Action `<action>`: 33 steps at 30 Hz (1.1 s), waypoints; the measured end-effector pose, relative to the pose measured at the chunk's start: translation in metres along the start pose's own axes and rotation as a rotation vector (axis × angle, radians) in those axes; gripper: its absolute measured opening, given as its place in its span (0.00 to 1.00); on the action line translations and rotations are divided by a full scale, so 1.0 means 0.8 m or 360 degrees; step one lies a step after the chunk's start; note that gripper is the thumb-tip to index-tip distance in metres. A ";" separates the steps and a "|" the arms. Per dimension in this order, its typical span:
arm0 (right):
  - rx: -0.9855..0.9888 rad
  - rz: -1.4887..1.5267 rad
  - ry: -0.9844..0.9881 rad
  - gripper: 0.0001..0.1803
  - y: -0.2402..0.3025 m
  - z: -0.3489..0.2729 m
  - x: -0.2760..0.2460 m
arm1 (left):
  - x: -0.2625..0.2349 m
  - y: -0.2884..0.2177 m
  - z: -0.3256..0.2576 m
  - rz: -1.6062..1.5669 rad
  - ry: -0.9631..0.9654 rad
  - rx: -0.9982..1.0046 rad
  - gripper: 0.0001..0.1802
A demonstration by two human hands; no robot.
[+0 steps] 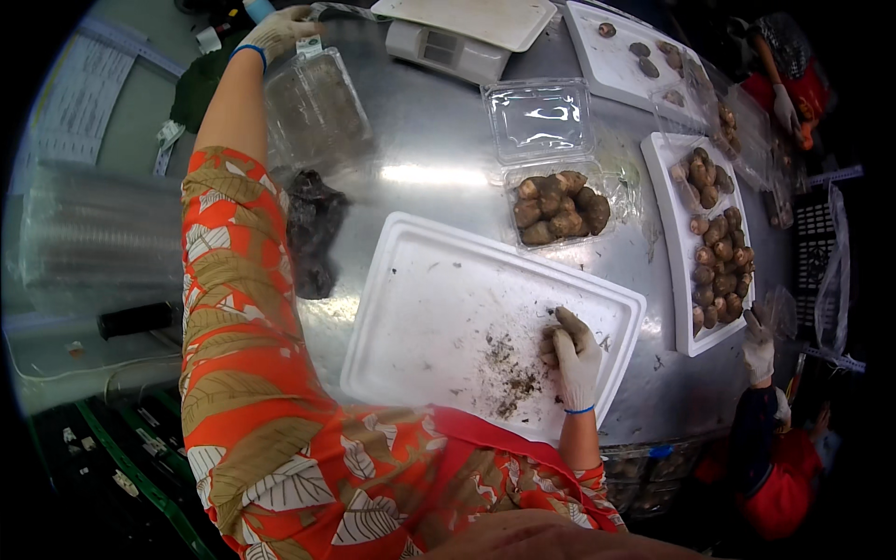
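My left hand, in a white glove with a blue wristband, reaches to the far left. Its fingers are bent together beside the upper end of a clear plastic clamshell box; what they grip is too small to make out. Low over the right side of a white foam tray is my right hand, gloved, with soiled, loosely curled fingers apart and nothing visible in them. Dark soil crumbs lie in the tray beside it. Beyond the tray, an open clamshell holds brown taro corms.
A white scale stands at the far edge. Foam trays with taro and a few corms lie to the right. Co-workers' gloved hands show at right. Stacked clear boxes and a black bag are at left.
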State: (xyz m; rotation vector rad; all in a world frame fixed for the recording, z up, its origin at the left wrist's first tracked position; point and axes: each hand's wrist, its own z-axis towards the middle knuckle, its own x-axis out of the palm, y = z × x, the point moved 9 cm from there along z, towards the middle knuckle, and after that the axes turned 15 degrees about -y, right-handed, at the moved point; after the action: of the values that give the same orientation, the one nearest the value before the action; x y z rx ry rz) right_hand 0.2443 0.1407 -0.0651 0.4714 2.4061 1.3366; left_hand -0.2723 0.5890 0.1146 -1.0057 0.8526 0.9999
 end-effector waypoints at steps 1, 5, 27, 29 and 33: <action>0.0000 0.0013 0.0003 0.22 0.001 0.000 0.000 | -0.015 0.028 0.006 -0.0113 -0.0324 -0.0228 0.38; 0.0044 0.0026 -0.0024 0.22 0.008 -0.004 0.003 | -0.067 0.046 -0.015 -0.0517 -0.1020 -0.0437 0.40; -0.0061 -0.0003 0.0023 0.22 0.010 -0.004 0.004 | 0.092 0.006 -0.188 0.0902 -0.0205 -0.0471 0.22; -0.0066 0.0013 0.0014 0.21 0.010 -0.002 0.003 | 0.101 -0.019 -0.177 0.0961 -0.0071 -0.0311 0.16; -0.0064 0.0043 0.0010 0.22 0.001 0.000 0.002 | 0.106 -0.073 -0.178 0.0957 0.0137 -0.0161 0.15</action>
State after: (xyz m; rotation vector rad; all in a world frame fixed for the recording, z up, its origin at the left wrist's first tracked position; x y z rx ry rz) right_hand 0.2427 0.1415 -0.0648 0.4910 2.3808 1.3972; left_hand -0.2070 0.4653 0.0082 -0.8961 1.2237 1.5260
